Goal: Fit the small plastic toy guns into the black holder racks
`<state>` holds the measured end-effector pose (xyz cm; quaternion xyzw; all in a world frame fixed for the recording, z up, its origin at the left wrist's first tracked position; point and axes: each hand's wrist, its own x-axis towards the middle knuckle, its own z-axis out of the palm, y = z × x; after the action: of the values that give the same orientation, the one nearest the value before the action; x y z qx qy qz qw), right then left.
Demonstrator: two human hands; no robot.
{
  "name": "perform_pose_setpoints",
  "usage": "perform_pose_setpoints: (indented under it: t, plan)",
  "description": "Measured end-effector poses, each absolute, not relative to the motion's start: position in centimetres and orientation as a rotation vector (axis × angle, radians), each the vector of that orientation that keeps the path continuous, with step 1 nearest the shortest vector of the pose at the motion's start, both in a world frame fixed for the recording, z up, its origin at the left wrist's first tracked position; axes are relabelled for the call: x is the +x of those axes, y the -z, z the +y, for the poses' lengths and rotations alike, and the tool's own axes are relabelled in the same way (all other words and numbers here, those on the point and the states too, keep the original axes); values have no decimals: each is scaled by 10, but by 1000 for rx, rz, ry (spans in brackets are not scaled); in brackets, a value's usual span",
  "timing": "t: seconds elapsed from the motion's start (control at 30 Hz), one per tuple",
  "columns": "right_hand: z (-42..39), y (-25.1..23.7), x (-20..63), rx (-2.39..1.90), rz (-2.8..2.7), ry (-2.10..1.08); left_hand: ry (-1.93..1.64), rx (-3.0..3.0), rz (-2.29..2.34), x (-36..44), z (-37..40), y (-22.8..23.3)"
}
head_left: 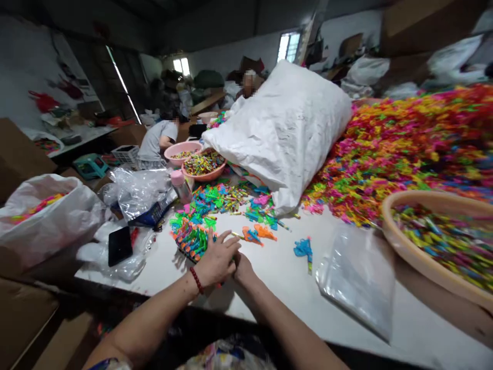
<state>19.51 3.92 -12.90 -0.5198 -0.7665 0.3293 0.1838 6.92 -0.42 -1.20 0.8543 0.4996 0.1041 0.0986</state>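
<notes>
My left hand point(219, 258), with a red bead bracelet on its wrist, lies palm down over the right end of a dark rack point(187, 252). Its fingers are stretched and a little apart. Upright in the rack stand rows of small bright plastic toys point(194, 237), mostly green, blue and orange. Close against the left hand is my right hand point(245, 268); its fingers are mostly hidden behind the left one, so what they hold does not show. Just beyond the hands lie orange and blue toys point(260, 234). Farther right, a blue toy point(303, 248) has a yellow tube end.
A large white sack point(281, 123) leans over the table beside a heap of colourful plastic pieces point(416, 149). At right are clear bags point(358, 277) and a peach basin point(389, 216). A black phone point(119, 245) and pink-capped bottle point(180, 186) lie left. A person point(157, 139) sits beyond.
</notes>
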Motion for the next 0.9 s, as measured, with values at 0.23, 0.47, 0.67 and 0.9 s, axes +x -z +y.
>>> perform_pose_setpoints:
  t: [0.23,0.47,0.67,0.9]
  plan:
    - [36,115,202,-1477,-2142,-955,-210,2607,1507,62,10,-2]
    - [19,102,308,-1932,-1936,-394,-121,2840,1295,41,-20,-7]
    - [30,93,371,-2403,-1736,-184,-162,2810,1370,32,-24,6]
    - [30,99,359,-2218,-1519,-436,-273,2606,1518,45,-3,13]
